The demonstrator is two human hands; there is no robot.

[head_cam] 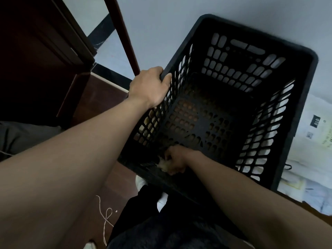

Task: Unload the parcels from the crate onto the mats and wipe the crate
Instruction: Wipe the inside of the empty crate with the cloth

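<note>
A black perforated plastic crate (298, 97) stands in front of me, with nothing lying on its bottom. My left hand (150, 86) grips the crate's left rim, fingers curled over the edge. My right hand (175, 160) is down inside the crate at the near wall and holds a small crumpled pale cloth (163, 166) against the plastic. White parcels (314, 141) with printed labels lie on the floor just right of the crate.
A dark wooden cabinet (36, 60) stands at the left, and a wooden leg (124, 38) slants beside the crate. A thin pale string (105, 216) lies on the brown floor near my dark-clothed legs (161, 229).
</note>
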